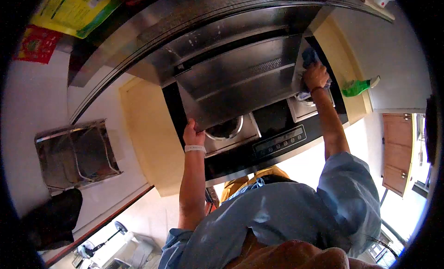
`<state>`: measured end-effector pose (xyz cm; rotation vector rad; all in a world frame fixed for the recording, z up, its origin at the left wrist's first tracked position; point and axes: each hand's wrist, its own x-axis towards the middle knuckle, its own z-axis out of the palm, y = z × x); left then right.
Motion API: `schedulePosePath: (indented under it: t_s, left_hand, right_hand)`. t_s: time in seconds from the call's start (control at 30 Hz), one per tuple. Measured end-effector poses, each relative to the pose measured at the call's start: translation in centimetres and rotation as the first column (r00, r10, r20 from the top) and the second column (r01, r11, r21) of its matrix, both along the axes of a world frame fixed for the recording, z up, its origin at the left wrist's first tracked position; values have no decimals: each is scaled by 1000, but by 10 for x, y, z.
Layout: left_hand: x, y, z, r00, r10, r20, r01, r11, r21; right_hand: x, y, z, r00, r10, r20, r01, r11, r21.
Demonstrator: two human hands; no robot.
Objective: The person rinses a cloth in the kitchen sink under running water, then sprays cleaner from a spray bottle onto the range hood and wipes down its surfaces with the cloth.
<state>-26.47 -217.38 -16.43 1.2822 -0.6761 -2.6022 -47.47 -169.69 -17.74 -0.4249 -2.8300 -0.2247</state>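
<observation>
A broad metal panel (245,79) slants over the black cooktop (270,118), its lower edge above the burners. My left hand (193,134) grips the panel's lower left corner, thumb uppermost; its fingers are partly hidden. At the panel's right side, my right hand (316,76) is closed round a bunched blue cloth (310,56). Part of that cloth shows beyond my knuckles and part hangs below the hand. Beneath my right hand lies the right burner (305,100). The left burner (226,130) is partly covered by the panel.
A green spray bottle (356,87) lies on the beige counter (344,51) to the right. A button strip (280,141) runs along the cooktop's front. Overhead, a dark curved edge (203,19) crosses the view. A wire-framed rack (77,153) hangs on the left wall.
</observation>
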Motion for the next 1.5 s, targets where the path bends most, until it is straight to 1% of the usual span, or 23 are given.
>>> schedulePosePath:
  t_s: [0.03,0.1,0.27,0.33,0.37,0.47,0.57,0.63,0.7,0.77,0.9,1.0,1.07,1.1,1.17,1.2,1.27,1.3,1.33,1.37,1.4,1.43,1.5]
  left_hand:
    - [0,-4,-12,999,-37,17,37,999,-29]
    - [-5,-3,-10,999,-7,34,7,1000,-10]
    - [-7,-4,-27,992,26,120,-30,999,29]
    - [-5,-15,-63,995,-47,-91,53,997,65]
    - [-8,-2,-21,991,-61,121,66,997,-36]
    - [-9,3,-28,1000,-11,-17,12,997,76]
    - [-8,-8,-58,996,-62,-57,65,996,62]
    - [-9,-7,-53,998,-25,-64,29,997,77]
    - [-5,-2,-49,998,20,-63,-13,994,113]
    - [-4,-3,-47,999,-1,-32,3,998,61]
    - [-3,-3,-40,997,-37,-67,40,998,45]
    - [5,3,13,998,-39,43,43,994,-99]
    - [16,-8,17,964,44,261,65,917,-393]
    - [25,-23,0,970,125,211,4,853,-521]
    - [49,-60,-45,970,231,73,-53,495,-867]
    - [58,-76,-59,973,232,-13,-51,160,-986]
    - [75,-93,-66,952,274,140,141,16,-990]
    - [80,-95,-65,901,319,293,345,-119,-931]
    - [76,-91,-60,898,332,290,344,-114,-932]
    - [70,-83,-51,900,350,261,353,-231,-906]
    - [70,-81,-48,901,363,238,366,-343,-865]
    - [71,-84,-57,895,374,242,374,-335,-864]
    - [77,-92,-82,910,341,234,310,-189,-932]
  right_hand:
    - [22,-31,32,979,49,200,-68,994,89]
    - [39,-70,33,961,120,249,-141,988,69]
    - [87,-211,49,897,398,194,-390,917,-81]
    - [98,-258,46,845,489,215,-456,870,-186]
    - [110,-282,62,806,522,281,-465,850,-245]
    - [135,-330,55,767,609,201,-562,789,-249]
    - [149,-354,65,643,749,159,-679,654,-333]
    - [140,-354,57,386,919,78,-677,340,-653]
    - [124,-330,62,568,817,-102,-312,99,-945]
    - [105,-294,97,787,617,-7,97,-134,-986]
    - [45,-213,109,994,102,-23,44,-606,-794]
    - [-29,-158,101,979,-182,-93,-191,-648,-737]
    - [-68,-131,101,976,-206,-75,-197,-671,-714]
    - [-93,-110,89,948,-126,-291,-311,-547,-777]
    - [-142,-81,77,877,6,-480,-430,-436,-791]
    - [-169,-71,76,923,-137,-360,-365,-610,-703]
    - [-232,-48,65,951,-229,-208,-308,-761,-571]
    - [-268,-32,44,803,-101,-588,-584,-334,-740]
    - [-281,-34,37,692,-12,-722,-721,-58,-690]
    - [-289,-46,43,671,-68,-738,-730,-237,-641]
    - [-291,-67,49,654,-209,-727,-669,-608,-427]
    - [-289,-95,52,625,-289,-725,-564,-809,-163]
    - [-276,-156,52,523,-278,-806,-378,-923,73]
